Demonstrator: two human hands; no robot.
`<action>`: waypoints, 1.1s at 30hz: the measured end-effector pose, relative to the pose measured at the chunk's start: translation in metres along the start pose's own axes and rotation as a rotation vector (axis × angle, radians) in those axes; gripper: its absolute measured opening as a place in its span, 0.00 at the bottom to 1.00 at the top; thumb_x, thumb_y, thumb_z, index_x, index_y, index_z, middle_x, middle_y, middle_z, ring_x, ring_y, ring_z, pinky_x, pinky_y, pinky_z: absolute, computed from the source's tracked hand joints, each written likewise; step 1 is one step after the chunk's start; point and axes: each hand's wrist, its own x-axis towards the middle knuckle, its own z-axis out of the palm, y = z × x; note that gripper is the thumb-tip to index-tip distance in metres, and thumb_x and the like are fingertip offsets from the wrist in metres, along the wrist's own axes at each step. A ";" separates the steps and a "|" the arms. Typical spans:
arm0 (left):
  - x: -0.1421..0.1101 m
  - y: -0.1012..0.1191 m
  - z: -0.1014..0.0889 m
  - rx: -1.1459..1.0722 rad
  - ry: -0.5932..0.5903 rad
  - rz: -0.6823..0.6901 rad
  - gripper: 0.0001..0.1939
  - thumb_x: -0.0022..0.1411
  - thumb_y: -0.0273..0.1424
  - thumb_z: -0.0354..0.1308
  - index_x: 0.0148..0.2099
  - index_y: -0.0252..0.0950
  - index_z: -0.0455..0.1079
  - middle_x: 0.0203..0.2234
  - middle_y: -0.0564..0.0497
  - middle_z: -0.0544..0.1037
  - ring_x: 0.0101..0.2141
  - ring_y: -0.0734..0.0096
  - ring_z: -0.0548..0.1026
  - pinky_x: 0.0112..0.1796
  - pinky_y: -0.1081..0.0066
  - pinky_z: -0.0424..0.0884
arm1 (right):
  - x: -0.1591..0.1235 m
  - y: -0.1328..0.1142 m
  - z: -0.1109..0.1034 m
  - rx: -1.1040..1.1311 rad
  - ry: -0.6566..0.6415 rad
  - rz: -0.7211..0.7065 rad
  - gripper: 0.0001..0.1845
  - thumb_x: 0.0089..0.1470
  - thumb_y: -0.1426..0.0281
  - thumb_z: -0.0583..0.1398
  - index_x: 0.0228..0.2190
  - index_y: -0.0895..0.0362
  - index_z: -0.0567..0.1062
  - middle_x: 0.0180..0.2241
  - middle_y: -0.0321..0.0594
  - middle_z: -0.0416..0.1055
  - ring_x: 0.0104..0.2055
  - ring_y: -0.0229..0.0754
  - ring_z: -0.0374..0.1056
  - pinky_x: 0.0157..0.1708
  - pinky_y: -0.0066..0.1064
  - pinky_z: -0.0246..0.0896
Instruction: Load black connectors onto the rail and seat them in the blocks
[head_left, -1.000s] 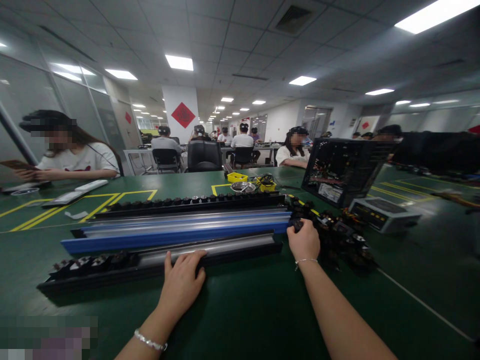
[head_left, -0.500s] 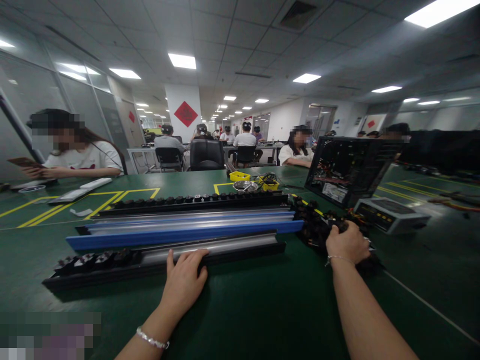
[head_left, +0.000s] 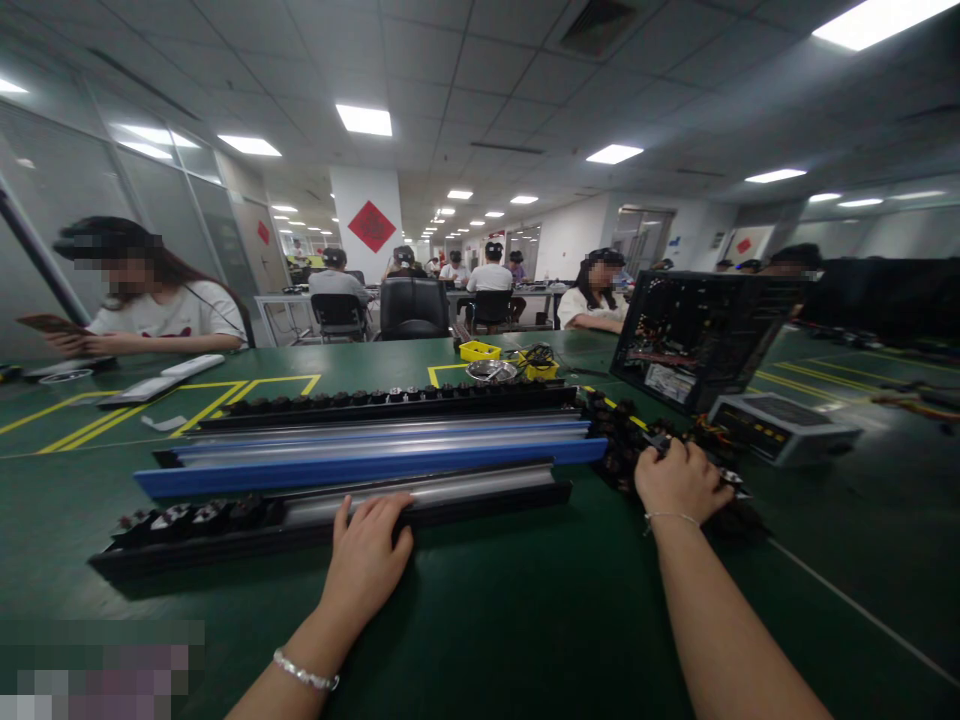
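My left hand (head_left: 369,560) rests on the front edge of the nearest black rail (head_left: 480,505), fingers stretched over its metal channel and thumb lower on the near side. Several small black parts (head_left: 202,518) sit in a row at that rail's left end. At the right, my right hand (head_left: 679,485) is over a heap of black parts (head_left: 619,450). Its fingers are bent downward and a dark part (head_left: 660,441) shows between thumb and forefinger; the other fingertips are partly hidden. Behind the nearest rail lie a blue-edged rail (head_left: 375,466) and a black rail filled with similar parts (head_left: 397,397).
An open computer case (head_left: 694,335) and a power supply (head_left: 784,428) stand at the right. Farther back are a metal dish (head_left: 491,371) and yellow trays (head_left: 480,351) (head_left: 540,371). Co-workers sit across the green table (head_left: 525,620), one holding a phone (head_left: 52,325).
My right hand has shifted slightly left over the heap, the dark part by its thumb moving with it. My left hand remains on the rail.
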 end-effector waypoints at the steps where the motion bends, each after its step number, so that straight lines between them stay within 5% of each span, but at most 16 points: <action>1: 0.001 -0.001 0.000 0.001 0.014 -0.003 0.17 0.57 0.30 0.48 0.48 0.44 0.67 0.46 0.53 0.75 0.49 0.64 0.67 0.57 0.51 0.45 | 0.000 0.000 0.001 0.001 -0.007 -0.006 0.21 0.53 0.64 0.49 0.46 0.58 0.70 0.51 0.51 0.64 0.52 0.57 0.58 0.50 0.60 0.43; 6: 0.004 -0.005 -0.002 0.048 0.125 -0.091 0.16 0.60 0.33 0.46 0.48 0.40 0.68 0.52 0.48 0.69 0.56 0.59 0.58 0.57 0.52 0.48 | -0.006 -0.008 0.001 0.037 0.052 -0.143 0.23 0.54 0.65 0.49 0.49 0.60 0.67 0.53 0.54 0.61 0.58 0.56 0.50 0.53 0.62 0.37; 9: 0.006 -0.007 -0.007 0.112 0.205 -0.231 0.18 0.60 0.35 0.45 0.50 0.38 0.67 0.58 0.44 0.60 0.59 0.55 0.51 0.57 0.50 0.47 | -0.019 -0.026 -0.001 0.122 0.045 -0.349 0.25 0.54 0.66 0.48 0.51 0.63 0.65 0.54 0.54 0.60 0.59 0.53 0.49 0.55 0.53 0.41; 12: 0.007 -0.011 -0.012 0.145 0.292 -0.423 0.21 0.60 0.37 0.46 0.53 0.36 0.63 0.62 0.40 0.48 0.61 0.51 0.45 0.56 0.48 0.47 | -0.042 -0.048 -0.002 0.225 -0.055 -0.567 0.24 0.55 0.66 0.47 0.52 0.61 0.65 0.54 0.51 0.61 0.58 0.49 0.51 0.55 0.44 0.46; 17: 0.009 -0.027 -0.018 0.084 0.369 -0.650 0.25 0.57 0.37 0.49 0.56 0.34 0.57 0.63 0.35 0.38 0.62 0.47 0.39 0.56 0.45 0.45 | -0.081 -0.070 0.003 0.243 -0.310 -0.809 0.23 0.56 0.65 0.47 0.51 0.55 0.67 0.57 0.43 0.58 0.60 0.48 0.50 0.55 0.43 0.46; 21: 0.010 -0.040 -0.020 -0.004 0.446 -0.784 0.26 0.57 0.39 0.49 0.56 0.34 0.58 0.63 0.35 0.39 0.62 0.46 0.40 0.56 0.45 0.44 | -0.087 -0.072 0.005 0.196 -0.455 -0.823 0.21 0.55 0.69 0.47 0.46 0.52 0.72 0.56 0.39 0.61 0.58 0.45 0.53 0.55 0.41 0.46; 33: 0.010 -0.054 -0.020 -0.046 0.445 -0.882 0.26 0.55 0.42 0.49 0.53 0.32 0.65 0.60 0.36 0.49 0.60 0.45 0.46 0.56 0.48 0.46 | -0.086 -0.074 0.003 0.191 -0.431 -0.778 0.21 0.51 0.72 0.49 0.44 0.52 0.73 0.55 0.40 0.62 0.55 0.46 0.56 0.53 0.39 0.49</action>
